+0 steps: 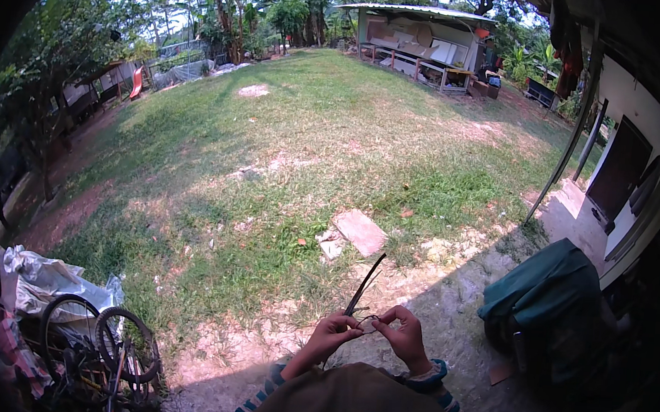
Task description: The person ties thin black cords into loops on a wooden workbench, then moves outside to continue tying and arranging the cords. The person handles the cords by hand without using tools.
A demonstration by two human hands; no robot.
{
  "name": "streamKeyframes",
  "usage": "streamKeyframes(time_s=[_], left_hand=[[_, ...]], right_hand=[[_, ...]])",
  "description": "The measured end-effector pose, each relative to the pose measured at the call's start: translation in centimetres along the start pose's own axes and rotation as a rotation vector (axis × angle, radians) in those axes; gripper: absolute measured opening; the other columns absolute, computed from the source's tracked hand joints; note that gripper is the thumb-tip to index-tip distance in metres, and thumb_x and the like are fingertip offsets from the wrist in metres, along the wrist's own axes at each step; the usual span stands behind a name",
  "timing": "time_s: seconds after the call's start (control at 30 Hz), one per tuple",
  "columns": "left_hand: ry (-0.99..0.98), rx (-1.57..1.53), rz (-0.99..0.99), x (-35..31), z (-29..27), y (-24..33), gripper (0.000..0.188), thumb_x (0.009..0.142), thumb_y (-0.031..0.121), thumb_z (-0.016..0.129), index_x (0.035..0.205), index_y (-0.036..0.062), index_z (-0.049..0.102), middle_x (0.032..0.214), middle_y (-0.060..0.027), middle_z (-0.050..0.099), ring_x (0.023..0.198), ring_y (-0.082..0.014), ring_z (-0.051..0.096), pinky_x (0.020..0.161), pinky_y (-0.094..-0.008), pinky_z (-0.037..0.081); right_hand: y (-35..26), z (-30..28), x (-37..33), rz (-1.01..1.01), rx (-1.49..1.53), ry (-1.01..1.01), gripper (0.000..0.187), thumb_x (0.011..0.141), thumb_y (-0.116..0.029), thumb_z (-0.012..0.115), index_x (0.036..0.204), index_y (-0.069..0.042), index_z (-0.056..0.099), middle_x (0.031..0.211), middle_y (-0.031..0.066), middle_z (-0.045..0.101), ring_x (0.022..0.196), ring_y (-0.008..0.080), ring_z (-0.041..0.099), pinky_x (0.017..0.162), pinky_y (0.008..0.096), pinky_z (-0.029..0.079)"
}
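Observation:
Low in the middle of the view, my left hand is closed in a pinch, with a bundle of thin dark strips rising out of it and leaning right at the tip. Beside it, my right hand pinches a thin dark strand that curves in a small loop between the two hands. The fingertips are close together but apart. Whether the strand belongs to the bundle I cannot tell, nor what the strips are made of. Striped sleeves cover both wrists.
A green cover drapes over a bulky object at right. Bicycle wheels and a pale sheet lie at lower left. Ahead, a flat slab rests on the grass. A roofed shed stands far back; a post rises at right.

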State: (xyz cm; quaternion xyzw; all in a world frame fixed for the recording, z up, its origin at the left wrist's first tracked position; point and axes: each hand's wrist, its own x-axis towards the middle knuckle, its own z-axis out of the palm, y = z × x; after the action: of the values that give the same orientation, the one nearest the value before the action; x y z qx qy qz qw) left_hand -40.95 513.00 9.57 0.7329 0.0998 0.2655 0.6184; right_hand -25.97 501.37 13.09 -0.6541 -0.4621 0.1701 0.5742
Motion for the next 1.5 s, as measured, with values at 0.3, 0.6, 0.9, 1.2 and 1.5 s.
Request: streamKeyframes(time_s=[0.3,0.6,0.9,1.2,1.5], left_hand=[[-0.138,-0.189,-0.169,-0.5,2.5,1.1,0.010,0.080,0.010,0.065,0.086,0.0021,0.061,0.095,-0.0002,0.049,0.090,-0.0095,0.050,0.077,-0.0240,0.040],[-0.141,-0.397,-0.262,-0.6,3.4,2.4,0.016,0.082,0.013,0.064,0.090,0.0016,0.058,0.098,0.0029,0.047,0.089,-0.0059,0.048,0.076,-0.0230,0.040],[-0.123,-0.329,-0.173,0.0,0.7,2.9,0.012,0.083,0.013,0.063,0.087,0.0029,0.059,0.091,0.0031,0.046,0.085,-0.0067,0.050,0.077,-0.0229,0.040],[0.436,-0.377,-0.204,0.2,-2.9,0.5,0.006,0.081,0.009,0.062,0.085,0.0053,0.059,0.069,0.0045,0.049,0.062,-0.0025,0.044,0.057,-0.0173,0.035],[0.660,-0.552,-0.120,0.5,-3.0,-0.3,0.004,0.083,0.010,0.061,0.083,0.0087,0.057,0.066,0.0075,0.048,0.053,-0.0001,0.035,0.046,-0.0160,0.025]], right_hand=[[2.5,1.0,0.3,-0.063,-0.210,0.187,0.017,0.069,-0.003,0.069,0.068,-0.002,0.052,0.065,0.0066,0.054,0.061,0.0167,0.053,0.058,0.0306,0.041],[4.1,1.2,1.1,-0.039,-0.061,0.250,0.012,0.073,-0.005,0.068,0.081,0.000,0.061,0.077,0.0062,0.060,0.071,0.0136,0.056,0.065,0.0248,0.045],[2.5,-0.6,1.2,0.171,0.065,0.081,0.010,0.074,-0.010,0.068,0.079,-0.002,0.065,0.075,0.0059,0.063,0.071,0.0119,0.057,0.066,0.0256,0.044],[-0.2,1.1,-0.2,0.175,0.140,-0.277,0.014,0.076,-0.015,0.067,0.076,0.000,0.065,0.072,0.0033,0.063,0.068,0.0085,0.056,0.061,0.0234,0.043],[-2.4,4.2,-1.1,0.127,0.155,-0.330,0.015,0.081,-0.013,0.061,0.074,0.000,0.060,0.069,0.0039,0.058,0.067,0.0096,0.053,0.058,0.0257,0.041]])
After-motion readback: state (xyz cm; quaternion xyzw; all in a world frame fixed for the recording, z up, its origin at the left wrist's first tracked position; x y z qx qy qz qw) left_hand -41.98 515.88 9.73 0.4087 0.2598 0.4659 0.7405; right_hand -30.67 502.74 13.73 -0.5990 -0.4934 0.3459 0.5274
